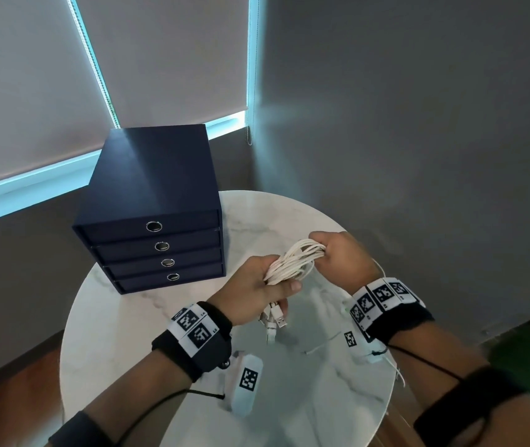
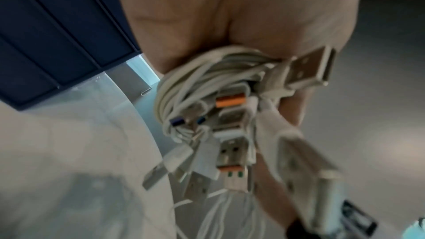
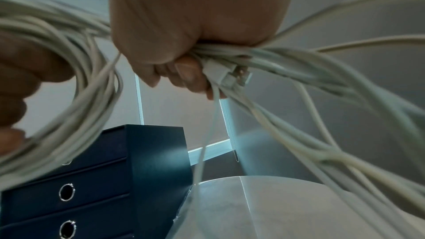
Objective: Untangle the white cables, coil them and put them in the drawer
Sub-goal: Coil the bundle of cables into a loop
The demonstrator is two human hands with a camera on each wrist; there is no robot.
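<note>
A bundle of white cables (image 1: 295,261) is held in the air above the round table, stretched between both hands. My left hand (image 1: 258,293) grips its near end, and several USB plugs (image 1: 275,319) hang below the fingers; the left wrist view shows the white cables (image 2: 207,83) looped with orange-tipped plugs (image 2: 230,101). My right hand (image 1: 337,254) grips the far end, fingers curled round the white cables (image 3: 264,57). The dark blue drawer unit (image 1: 157,214) stands at the table's back left with all its drawers closed.
The white marble table (image 1: 134,333) is round, and its edge curves close behind the drawer unit (image 3: 158,170). A wall and window blinds rise behind it, with a blind chain (image 1: 249,130) hanging at the back. A green object (image 1: 528,343) sits at the right.
</note>
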